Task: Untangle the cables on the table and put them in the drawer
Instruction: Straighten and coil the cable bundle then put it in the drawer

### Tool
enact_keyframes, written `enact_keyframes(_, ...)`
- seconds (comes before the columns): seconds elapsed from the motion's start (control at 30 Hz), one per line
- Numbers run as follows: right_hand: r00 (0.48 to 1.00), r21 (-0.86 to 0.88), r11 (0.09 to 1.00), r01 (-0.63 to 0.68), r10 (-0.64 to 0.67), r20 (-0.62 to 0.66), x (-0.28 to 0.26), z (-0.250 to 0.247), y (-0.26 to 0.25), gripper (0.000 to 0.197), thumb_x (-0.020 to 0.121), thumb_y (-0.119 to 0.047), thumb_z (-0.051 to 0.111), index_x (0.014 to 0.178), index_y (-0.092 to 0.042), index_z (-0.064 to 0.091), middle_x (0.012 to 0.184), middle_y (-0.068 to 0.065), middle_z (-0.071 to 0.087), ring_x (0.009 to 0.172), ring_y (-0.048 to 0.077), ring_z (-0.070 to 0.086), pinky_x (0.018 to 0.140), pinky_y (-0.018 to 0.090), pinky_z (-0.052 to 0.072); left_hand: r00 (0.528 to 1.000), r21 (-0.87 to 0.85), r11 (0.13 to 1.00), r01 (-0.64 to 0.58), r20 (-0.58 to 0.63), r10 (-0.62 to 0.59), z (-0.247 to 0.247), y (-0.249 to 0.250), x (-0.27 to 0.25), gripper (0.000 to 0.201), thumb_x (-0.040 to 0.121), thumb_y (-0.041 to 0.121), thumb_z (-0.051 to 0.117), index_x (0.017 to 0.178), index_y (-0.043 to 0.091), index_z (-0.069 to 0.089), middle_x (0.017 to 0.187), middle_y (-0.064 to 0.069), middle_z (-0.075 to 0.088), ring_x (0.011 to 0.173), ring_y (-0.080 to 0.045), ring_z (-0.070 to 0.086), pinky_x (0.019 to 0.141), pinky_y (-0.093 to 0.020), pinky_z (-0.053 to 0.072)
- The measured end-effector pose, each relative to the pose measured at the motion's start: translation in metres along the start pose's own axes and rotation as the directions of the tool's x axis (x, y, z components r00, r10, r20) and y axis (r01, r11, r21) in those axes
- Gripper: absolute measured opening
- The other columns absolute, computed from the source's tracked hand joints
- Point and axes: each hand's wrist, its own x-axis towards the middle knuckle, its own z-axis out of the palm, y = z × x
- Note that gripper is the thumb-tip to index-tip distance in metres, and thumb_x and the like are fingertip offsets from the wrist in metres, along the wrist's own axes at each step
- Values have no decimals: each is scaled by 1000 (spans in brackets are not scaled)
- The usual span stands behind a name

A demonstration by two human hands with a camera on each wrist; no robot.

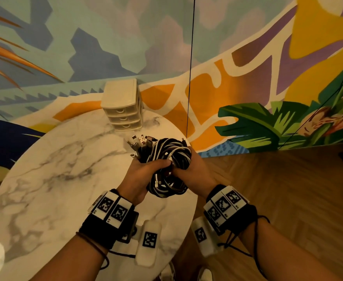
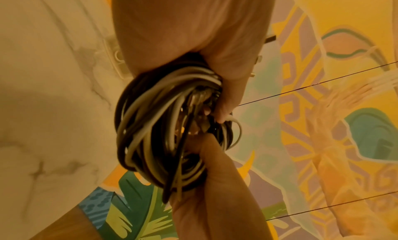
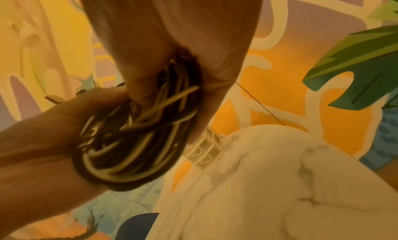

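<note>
Black-and-white cables [image 1: 166, 159], gripped by left hand [image 1: 144, 175] and right hand [image 1: 190, 169], hang over the table's [image 1: 65, 159] right edge.

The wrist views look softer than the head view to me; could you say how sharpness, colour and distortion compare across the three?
Head view: fairly sharp, the cables and drawer unit readable, the table edge bowed by the wide lens. Left wrist view: yellow cast, the cables slightly soft. Right wrist view: same cast, cables smeared by motion blur.
</note>
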Motion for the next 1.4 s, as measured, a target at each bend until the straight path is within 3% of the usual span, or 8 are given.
enact_keyframes(0.2, 997, -21, 999, -30, 31, 70, -4, -3, -7, 47, 76, -4, 68, 113, -23, 46, 107, -2, 63, 100, 13, 62, 92, 40, 52, 999, -37, 999, 22, -24, -22, -5, -7, 0, 22, 82, -3, 61, 103, 3, 66, 85, -12, 70, 67, -22, 61, 62, -30, 54)
enact_keyframes(0.3, 977, 218, 964, -152, 114, 178, -5, -8, -14, 31, 85, -22, 65, 113, -15, 54, 106, 6, 67, 97, 21, 66, 89, 36, 54, 999, -36, 999, 41, 36, -40, -7, -3, -3, 23, 84, -4, 57, 104, 4, 65, 80, -9, 69, 61, -17, 62, 57, -26, 53)
enact_keyframes(0.47, 991, 231, 972, -42, 70, -113, 0, -1, -14, 16, 82, -35, 69, 91, -25, 61, 89, -3, 70, 86, 13, 68, 76, 28, 54, 996, -14, 999, 38, 80, -37, 5, 1, -6, 24, 84, -4, 58, 107, 2, 65, 75, -7, 67, 58, -15, 60, 58, -26, 53)
enact_keyframes(0.67, 995, 203, 979, 35, -15, -98, 2, -7, -10, 17, 81, -30, 72, 92, -28, 59, 91, -7, 70, 85, 7, 68, 74, 22, 54, 999, -32, 999, 1, 46, 1, 12, 2, -6, 28, 84, -3, 58, 112, 1, 62, 82, -9, 68, 61, -13, 65, 58, -25, 54)
enact_keyframes(0.97, 982, 245, 966, -87, 42, 184, 20, -13, 5, 39, 95, -51, 40, 110, -21, 60, 108, 1, 68, 100, 16, 65, 86, 35, 53, 981, 102, 991, -88, -165, 104, 7, 2, -15, 16, 81, -4, 63, 97, -2, 67, 82, -20, 67, 54, -18, 58, 57, -28, 51)
enact_keyframes(1.13, 981, -267, 963, -22, 73, 182, 43, 11, 44, 19, 94, -37, 51, 96, -19, 58, 90, 1, 61, 88, 26, 59, 77, 35, 47, 873, 362, 915, -181, -370, 319, -28, 7, -24, 24, 77, 0, 71, 88, 21, 70, 88, 0, 73, 77, -14, 69, 76, -28, 54)
enact_keyframes(1.23, 925, -666, 735, 127, 154, 347, 60, 36, 58, 30, 93, -38, 51, 115, -17, 53, 107, 4, 60, 100, 22, 57, 88, 35, 46, 800, 491, 849, -196, -420, 428, -63, 13, -23, 27, 78, 6, 72, 99, 21, 69, 97, 4, 71, 92, -7, 67, 82, -27, 53)
enact_keyframes(1.4, 875, -858, 437, 271, 259, 408, 114, 90, 75, 45, 93, -42, 46, 133, -21, 39, 130, 7, 52, 118, 28, 49, 95, 39, 43, 697, 576, 790, -212, -477, 535, -127, 26, -5, 31, 80, 10, 70, 108, 21, 66, 104, 1, 69, 101, -11, 64, 91, -39, 52)
